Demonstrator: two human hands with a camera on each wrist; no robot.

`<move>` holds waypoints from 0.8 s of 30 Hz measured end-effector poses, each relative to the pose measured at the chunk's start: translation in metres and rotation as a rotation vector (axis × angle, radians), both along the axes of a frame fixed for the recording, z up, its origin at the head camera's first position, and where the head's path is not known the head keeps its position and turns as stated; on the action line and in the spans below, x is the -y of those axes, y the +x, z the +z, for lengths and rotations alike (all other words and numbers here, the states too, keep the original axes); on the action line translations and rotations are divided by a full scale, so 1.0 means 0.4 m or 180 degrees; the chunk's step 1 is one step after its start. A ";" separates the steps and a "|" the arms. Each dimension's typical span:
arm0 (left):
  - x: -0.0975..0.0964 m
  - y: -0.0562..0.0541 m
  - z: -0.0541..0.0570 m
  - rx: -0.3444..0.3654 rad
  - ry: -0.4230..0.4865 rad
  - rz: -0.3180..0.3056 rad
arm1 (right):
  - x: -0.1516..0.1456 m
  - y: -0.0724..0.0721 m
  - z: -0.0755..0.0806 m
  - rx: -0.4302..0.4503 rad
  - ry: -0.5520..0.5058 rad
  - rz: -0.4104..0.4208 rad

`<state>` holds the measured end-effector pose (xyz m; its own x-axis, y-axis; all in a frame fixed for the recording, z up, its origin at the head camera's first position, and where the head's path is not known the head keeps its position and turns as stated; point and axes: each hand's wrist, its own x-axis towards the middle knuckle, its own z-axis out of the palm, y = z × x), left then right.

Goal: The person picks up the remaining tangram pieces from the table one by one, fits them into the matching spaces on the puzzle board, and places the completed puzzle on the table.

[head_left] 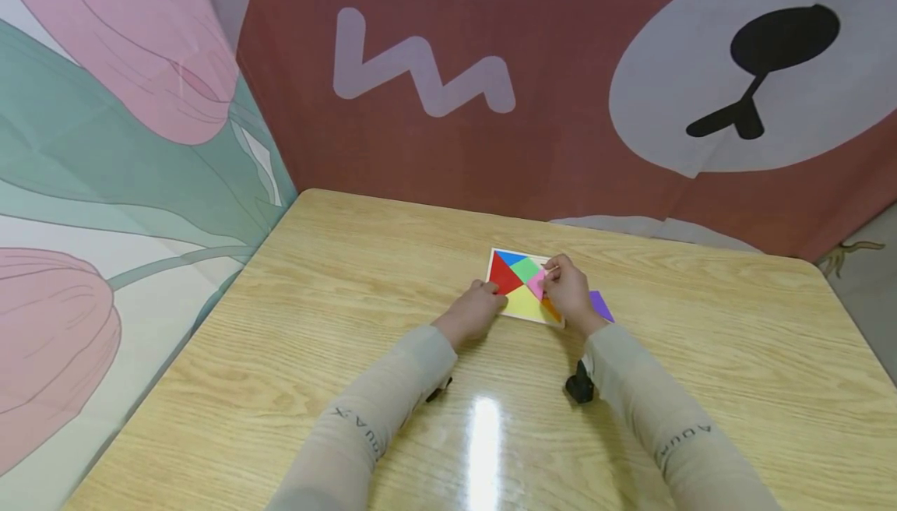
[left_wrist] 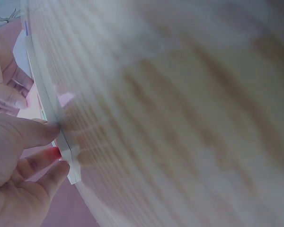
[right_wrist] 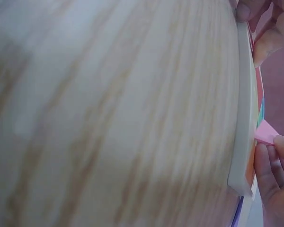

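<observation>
A tangram tray (head_left: 518, 318) with a pale rim lies on the table. Red, blue, green, yellow and orange pieces show in it. At its left side, my left hand (head_left: 476, 310) grips the rim; in the left wrist view, thumb and fingers (left_wrist: 57, 175) meet at the tray's edge. Over the tray's right side is my right hand (head_left: 569, 293). It pinches a pink tangram piece (right_wrist: 266, 132) between thumb and fingertips, tilted up at the tray in the right wrist view. The hand hides part of the tray's right side.
Just right of the tray, partly behind the right hand, lies a purple piece (head_left: 601, 306) with a pale edge below it. The wooden table (head_left: 336, 277) reaches back to a printed cloth (head_left: 434, 160). Black wrist gear (head_left: 579, 385) hangs under the right sleeve.
</observation>
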<state>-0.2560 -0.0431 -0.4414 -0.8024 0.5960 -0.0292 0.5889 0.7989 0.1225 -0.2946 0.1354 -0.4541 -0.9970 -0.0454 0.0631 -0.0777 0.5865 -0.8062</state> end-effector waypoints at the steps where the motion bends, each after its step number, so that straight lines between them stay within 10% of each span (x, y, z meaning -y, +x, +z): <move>1: 0.000 0.000 -0.001 -0.0011 -0.0001 -0.0004 | 0.000 -0.001 0.001 0.0014 0.0017 0.0010; 24: 0.000 -0.001 0.002 -0.0021 0.0009 0.0002 | 0.003 -0.011 0.015 -0.0043 0.0411 0.0196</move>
<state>-0.2565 -0.0432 -0.4406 -0.8030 0.5956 -0.0223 0.5892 0.7989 0.1210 -0.2989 0.1340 -0.4480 -0.9911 -0.1152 0.0660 -0.1271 0.6791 -0.7229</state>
